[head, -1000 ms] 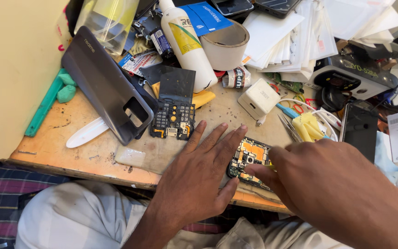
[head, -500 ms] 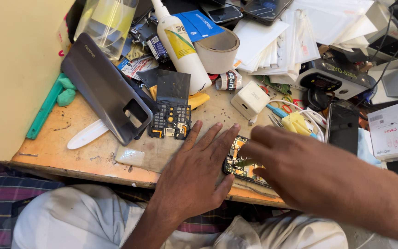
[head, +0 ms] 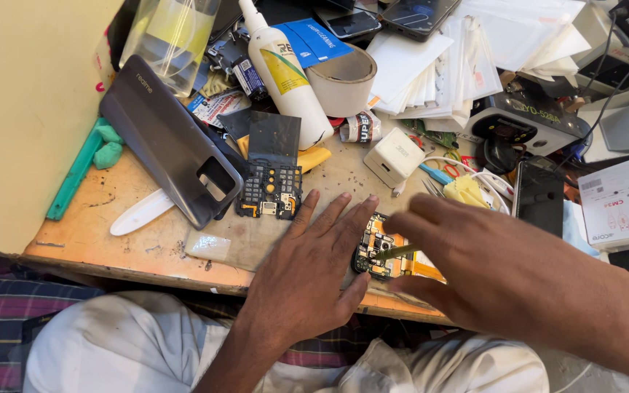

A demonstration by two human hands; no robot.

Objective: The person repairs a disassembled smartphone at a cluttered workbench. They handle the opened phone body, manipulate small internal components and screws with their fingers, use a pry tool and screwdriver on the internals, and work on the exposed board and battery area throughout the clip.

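My left hand (head: 307, 273) lies flat with fingers spread, pinning the circuit board (head: 374, 255) at the near table edge (head: 132, 258); my right hand (head: 504, 269) pinches a thin tool (head: 396, 252) over the board. A grey phone cover (head: 169, 142) lies far left

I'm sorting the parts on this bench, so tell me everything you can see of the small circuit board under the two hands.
The circuit board is a small dark board with gold-coloured contacts and metal shields, lying flat near the front edge of the worn wooden bench. An orange-yellow part adjoins its right side. The left hand lies flat beside it, fingers spread, touching its left edge. The right hand covers its right part and holds a thin tool whose tip rests on the board.
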